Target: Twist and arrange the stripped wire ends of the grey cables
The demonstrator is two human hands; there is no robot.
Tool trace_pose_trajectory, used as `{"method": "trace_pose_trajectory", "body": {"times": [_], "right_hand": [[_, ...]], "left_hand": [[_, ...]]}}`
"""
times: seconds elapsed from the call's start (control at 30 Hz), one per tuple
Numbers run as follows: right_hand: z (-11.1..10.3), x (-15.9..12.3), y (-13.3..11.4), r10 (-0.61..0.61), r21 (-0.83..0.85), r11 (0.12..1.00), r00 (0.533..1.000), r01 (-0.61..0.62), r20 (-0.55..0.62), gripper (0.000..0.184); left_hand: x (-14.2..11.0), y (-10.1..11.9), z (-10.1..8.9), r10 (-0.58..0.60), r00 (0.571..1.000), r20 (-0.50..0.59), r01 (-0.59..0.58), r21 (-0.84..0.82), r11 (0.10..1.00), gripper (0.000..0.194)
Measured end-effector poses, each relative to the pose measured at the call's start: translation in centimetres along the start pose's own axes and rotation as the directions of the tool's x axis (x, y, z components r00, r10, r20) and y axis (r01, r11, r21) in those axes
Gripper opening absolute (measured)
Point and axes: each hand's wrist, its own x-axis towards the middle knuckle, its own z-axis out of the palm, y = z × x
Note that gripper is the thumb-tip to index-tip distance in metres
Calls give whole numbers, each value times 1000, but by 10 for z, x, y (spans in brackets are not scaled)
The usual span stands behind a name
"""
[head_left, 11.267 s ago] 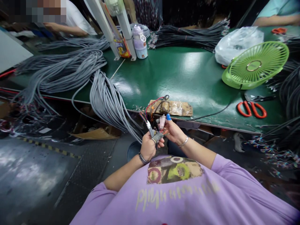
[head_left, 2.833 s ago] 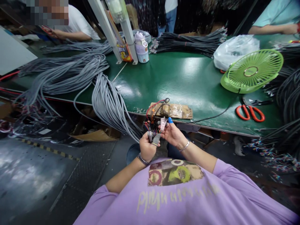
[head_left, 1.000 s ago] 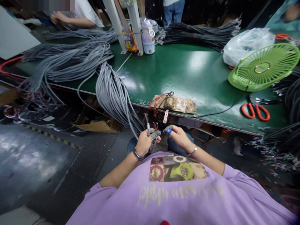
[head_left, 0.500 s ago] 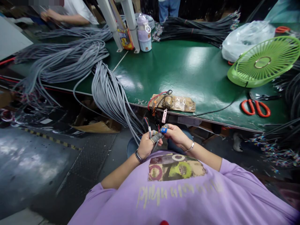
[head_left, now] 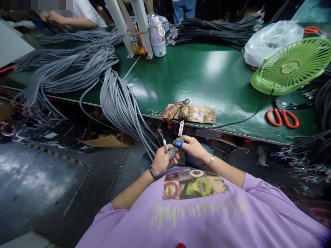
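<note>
My left hand [head_left: 162, 160] is closed around the end of a grey cable [head_left: 164, 146], whose thin coloured wires [head_left: 160, 133] fan out above a white sleeve. Grey tape wraps the left thumb. My right hand [head_left: 194, 148], a blue cover on its thumb, pinches right at the left fingertips. Wires showed in this pinch a moment ago; the fingers now mostly hide them. Just above the right hand, a pale pink clip-like piece [head_left: 181, 128] hangs at the bench edge, touched by neither hand.
A taped wooden block [head_left: 199, 114] with red and black leads sits at the edge of the green bench [head_left: 191, 79]. Grey cable bundles [head_left: 119, 96] hang over the edge at left. Red-handled scissors [head_left: 282, 117], a green fan [head_left: 289, 67] and a bottle [head_left: 157, 38] stand about.
Earlier my right hand was at the pale pink piece; it has let go and that piece hangs free. Since one second ago, the right hand has moved left to meet the left fingertips.
</note>
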Motion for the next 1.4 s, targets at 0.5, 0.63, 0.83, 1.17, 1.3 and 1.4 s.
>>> {"method": "trace_pose_trajectory", "body": {"times": [0.5,0.63,0.83,1.17,1.3,1.4], "right_hand": [[-16,8,2,166,446,886,985,-125,-54,38],[-22,22,-12,258,502,808,951,-310,173,42],[-14,32,-13,-45,227,972,996,62,-80,39],[-4,43,-12,114,559,822,993,-105,19,44],[1,45,-14,133,608,790,990,-76,-49,42],[1,44,-12,146,608,790,988,-83,-55,43]], "left_hand": [[5,7,-11,-10,1000,-3,10,-115,993,30],[10,16,-12,-67,991,113,82,-130,988,36],[24,25,-8,-67,964,257,119,-192,974,34],[32,15,-5,-122,947,298,192,-218,957,34],[33,12,-4,-149,943,297,211,-191,959,34],[33,11,-4,-151,946,288,211,-192,958,33]]}}
